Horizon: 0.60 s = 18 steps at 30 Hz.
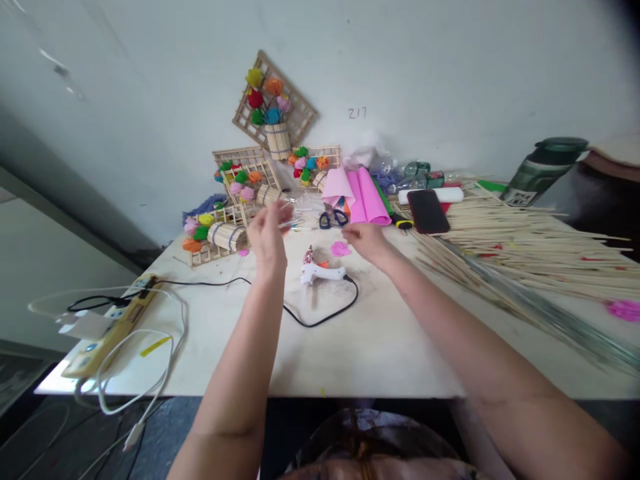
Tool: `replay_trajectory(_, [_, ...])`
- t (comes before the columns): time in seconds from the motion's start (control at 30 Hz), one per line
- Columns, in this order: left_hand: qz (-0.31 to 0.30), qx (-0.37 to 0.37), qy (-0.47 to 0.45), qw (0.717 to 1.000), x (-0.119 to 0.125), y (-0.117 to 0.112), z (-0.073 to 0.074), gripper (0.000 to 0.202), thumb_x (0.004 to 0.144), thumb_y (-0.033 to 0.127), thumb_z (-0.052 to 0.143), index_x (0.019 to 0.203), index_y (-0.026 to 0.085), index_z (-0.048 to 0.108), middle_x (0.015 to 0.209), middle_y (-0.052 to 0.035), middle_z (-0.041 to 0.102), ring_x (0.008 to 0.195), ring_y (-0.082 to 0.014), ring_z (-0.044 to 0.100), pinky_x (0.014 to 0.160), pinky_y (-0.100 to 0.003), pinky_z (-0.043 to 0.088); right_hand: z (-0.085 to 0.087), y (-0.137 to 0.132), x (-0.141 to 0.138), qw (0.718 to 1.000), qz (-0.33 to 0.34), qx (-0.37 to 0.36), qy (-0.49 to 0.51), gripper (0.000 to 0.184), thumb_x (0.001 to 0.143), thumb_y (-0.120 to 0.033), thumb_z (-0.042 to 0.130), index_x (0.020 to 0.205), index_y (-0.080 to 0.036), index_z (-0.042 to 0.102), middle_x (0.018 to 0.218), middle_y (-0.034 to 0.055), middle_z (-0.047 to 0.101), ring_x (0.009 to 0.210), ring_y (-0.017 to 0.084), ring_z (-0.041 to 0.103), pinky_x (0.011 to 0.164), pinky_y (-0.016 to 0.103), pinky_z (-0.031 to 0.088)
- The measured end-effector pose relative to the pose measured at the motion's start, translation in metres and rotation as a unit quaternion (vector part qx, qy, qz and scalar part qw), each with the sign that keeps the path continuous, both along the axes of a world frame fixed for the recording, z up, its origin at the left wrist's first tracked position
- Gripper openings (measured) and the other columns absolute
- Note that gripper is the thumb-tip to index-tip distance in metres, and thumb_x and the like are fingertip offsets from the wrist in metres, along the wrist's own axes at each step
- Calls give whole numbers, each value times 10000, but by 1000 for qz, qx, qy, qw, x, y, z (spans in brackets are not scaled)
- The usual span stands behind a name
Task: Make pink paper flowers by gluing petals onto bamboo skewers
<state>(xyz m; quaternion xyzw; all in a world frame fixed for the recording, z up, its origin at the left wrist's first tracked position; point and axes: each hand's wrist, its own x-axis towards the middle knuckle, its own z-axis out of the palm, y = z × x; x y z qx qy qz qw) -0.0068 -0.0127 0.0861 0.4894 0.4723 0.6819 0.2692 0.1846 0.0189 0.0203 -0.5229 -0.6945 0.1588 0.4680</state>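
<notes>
hands hover over the middle of the tabletop (380,347). my left hand (270,233) is raised above the surface with its fingers bunched upward. it is blurred, so i cannot tell whether it grips anything. my right hand (367,240) is low, palm down, fingers loosely spread, with nothing in it that i can see. its fingertips are just beside a pink piece (341,249) lying flat on the tabletop; i cannot tell whether they touch it.

a white glue gun (320,271) lies on its side between the two hands, just in front of the pink piece. its black cord (305,325) loops toward me and runs off left to a power strip (113,327) at the left edge, tangled with white cables (150,393).

behind the hands are scissors (333,218), pink paper (363,197) and a black phone (428,211). sticks (525,247) lie spread across the right side, with a green bottle (545,170) beyond them. at back left, stick frames (235,227) with paper flowers are piled by the wall.
</notes>
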Motion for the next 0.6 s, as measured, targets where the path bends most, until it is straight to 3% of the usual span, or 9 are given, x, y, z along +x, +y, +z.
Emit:
replay_trajectory(0.1, [43,-138,122,982,-7,28,-46,384,737,441,472,851,113,636,773,-92,679,746,-194,634,626,-272,475,-22,1,-6,992,22,-65,-105,169,752,-247,542,810,-201,694,797,34,688,714,159,607,643,245,432])
replay_trajectory(0.2, [103,-195,232,947,-23,34,-70,341,748,397,439,810,143,658,764,-77,687,759,-196,628,642,-271,455,-29,-3,-11,981,61,-79,-165,230,774,-332,522,894,-221,685,839,28,688,745,157,603,633,227,416])
replay_trajectory(0.3, [126,-239,324,907,-32,31,-76,328,749,387,429,784,168,671,752,-65,691,775,-201,623,661,-275,440,-29,-8,-14,975,45,-53,-209,254,798,-338,487,933,-227,672,883,34,682,790,169,599,652,236,407])
replay_trajectory(0.4, [113,-270,383,876,-31,27,-78,312,738,395,453,802,183,673,752,-65,692,781,-204,621,684,-284,434,-32,-7,-11,970,-14,-34,-238,261,817,-273,449,952,-216,664,950,54,666,854,189,588,694,254,402])
replay_trajectory(0.5, [94,-273,404,868,-29,27,-81,315,742,400,456,831,184,667,741,-72,691,767,-203,622,692,-292,434,-38,-4,-2,964,-52,-52,-254,274,803,-196,446,975,-190,658,1002,76,644,889,198,574,749,267,397])
replay_trajectory(0.6, [81,-274,413,865,-30,30,-86,306,736,400,469,810,180,668,687,-77,683,746,-208,624,672,-293,437,-43,-1,5,957,-40,-78,-276,279,791,-182,467,999,-191,653,1012,80,631,894,202,566,775,279,393])
